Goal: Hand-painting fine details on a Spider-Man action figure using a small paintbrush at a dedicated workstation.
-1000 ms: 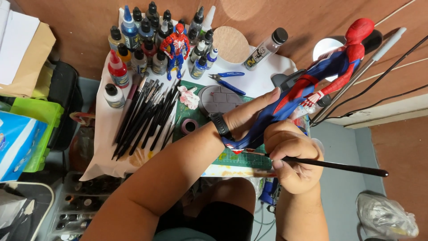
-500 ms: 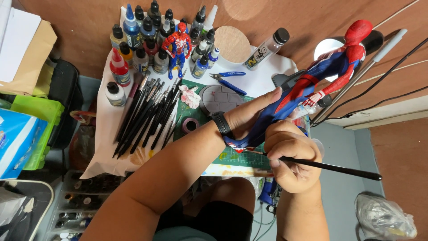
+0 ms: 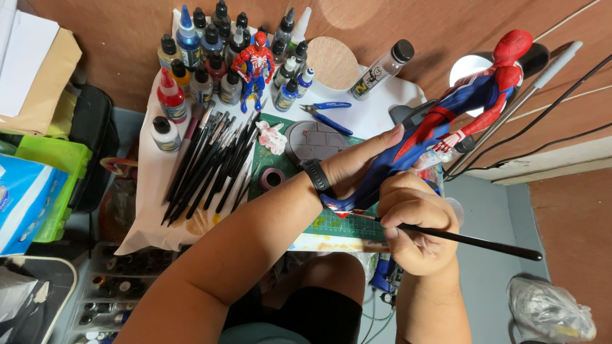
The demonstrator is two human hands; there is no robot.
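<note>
Currently, the left hand (image 3: 360,169) is closed around the legs of the large red-and-blue figure (image 3: 472,95), held tilted above the desk's (image 3: 376,118) right edge. The right hand (image 3: 414,223) grips a black paintbrush (image 3: 472,242), its tip at the figure's foot. Spare brushes (image 3: 210,162) lie near the left edge.

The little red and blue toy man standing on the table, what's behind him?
Behind the small figure stand paint bottles with dark caps, then the brown wall. Bottles directly behind its body are partly hidden.
</note>
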